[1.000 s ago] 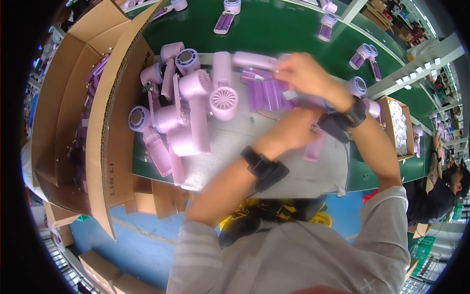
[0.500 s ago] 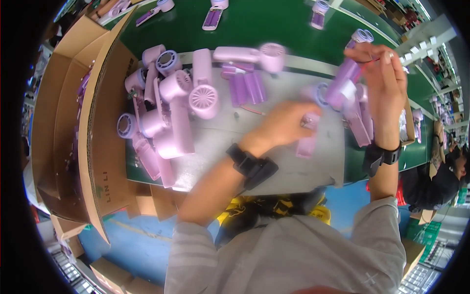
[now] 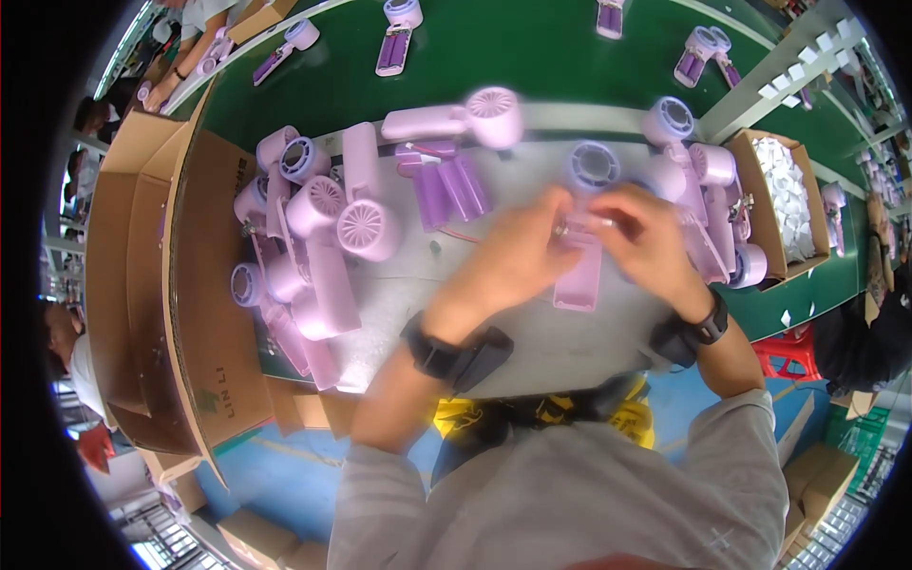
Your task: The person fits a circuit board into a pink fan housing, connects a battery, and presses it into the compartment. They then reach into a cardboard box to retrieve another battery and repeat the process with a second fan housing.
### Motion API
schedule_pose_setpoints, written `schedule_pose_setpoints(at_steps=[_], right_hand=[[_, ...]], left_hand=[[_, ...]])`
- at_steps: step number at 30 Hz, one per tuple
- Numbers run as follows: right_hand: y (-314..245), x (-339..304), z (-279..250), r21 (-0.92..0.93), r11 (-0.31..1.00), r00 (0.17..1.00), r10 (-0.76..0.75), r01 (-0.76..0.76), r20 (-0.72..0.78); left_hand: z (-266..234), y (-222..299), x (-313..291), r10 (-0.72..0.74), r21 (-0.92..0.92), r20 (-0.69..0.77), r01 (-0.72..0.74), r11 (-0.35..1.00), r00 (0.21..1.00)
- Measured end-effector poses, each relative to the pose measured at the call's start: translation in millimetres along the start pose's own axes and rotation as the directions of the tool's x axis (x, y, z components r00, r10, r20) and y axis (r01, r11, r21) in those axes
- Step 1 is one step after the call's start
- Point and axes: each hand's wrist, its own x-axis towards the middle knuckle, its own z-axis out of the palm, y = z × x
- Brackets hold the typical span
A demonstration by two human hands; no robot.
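Head view of a grey work mat (image 3: 532, 332) laid on a green bench (image 3: 532, 47). The left hand (image 3: 518, 256) and right hand (image 3: 651, 237) meet above the middle of the mat, both with fingers curled closed on a pale purple fan handle (image 3: 579, 271) held between them; the handle's lower end hangs just over the mat, and a small part pinched at its top is too blurred to identify. Just behind the hands lies a fan head (image 3: 595, 163), with purple battery cells (image 3: 451, 190) to their left. A heap of assembled purple fans (image 3: 318, 237) fills the mat's left side, hard against a large open cardboard box (image 3: 152, 285). More fan parts (image 3: 708, 204) crowd the right side beside a smaller box of white pieces (image 3: 784, 199). Bare mat shows only between the heap and the left hand and along the near edge by the wrists.
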Motion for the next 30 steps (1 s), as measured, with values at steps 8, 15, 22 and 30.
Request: schedule_pose_setpoints(at_steps=[8, 15, 22, 30], right_hand=[[-6.6, -1.6, -0.3, -0.044, 0.998, 0.999, -0.038, 0.038, -0.011], [-12.3, -9.2, -7.5, -0.019, 0.999, 0.993, 0.039, -0.037, 0.109], [-7.0, -6.2, -3.3, -0.048, 0.992, 0.983, -0.111, 0.119, 0.145], [-3.9, -6.9, -4.4, -0.061, 0.991, 0.977, -0.110, 0.123, 0.181]], left_hand=[[-13.8, 7.8, -4.4, 0.014, 0.104, 0.125, -0.027, 0.994, 0.992], [-19.0, 17.7, -3.1, -0.091, 0.063, 0.115, 0.084, 0.994, 0.989], [-20.5, 14.9, -2.9, -0.103, 0.011, 0.146, 0.102, 0.995, 0.984], [-15.5, 14.3, -1.4, -0.007, 0.034, 0.175, 0.001, 0.999, 0.985]])
